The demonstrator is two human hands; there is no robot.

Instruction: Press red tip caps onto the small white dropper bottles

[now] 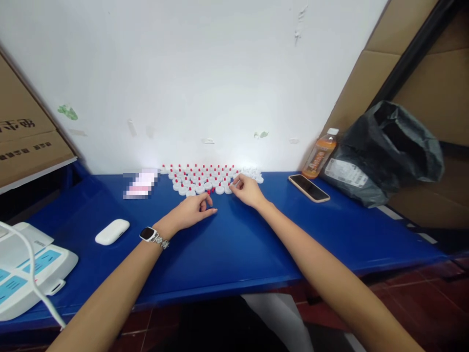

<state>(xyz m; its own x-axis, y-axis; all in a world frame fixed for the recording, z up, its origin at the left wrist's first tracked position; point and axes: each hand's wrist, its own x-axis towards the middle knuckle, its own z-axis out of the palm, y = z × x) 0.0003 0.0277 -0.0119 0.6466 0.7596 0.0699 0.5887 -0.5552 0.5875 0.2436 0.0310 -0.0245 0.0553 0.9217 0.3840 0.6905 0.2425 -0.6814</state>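
Note:
Several white round caps with small red tips stand in rows on the blue table, close to the wall. A few loose red tips lie at the front of the rows. My right hand is at the right front of the group, its fingers pinched together against a white cap. Some red shows at those fingertips, but what they grip is too small to make out. My left hand hovers just in front of the caps, thumb stretched and fingers loosely bent, holding nothing visible.
White pieces without red tips lie behind my right hand. On the right are a phone, an orange drink bottle and a black plastic bag. A white earbud case and a power strip are at left.

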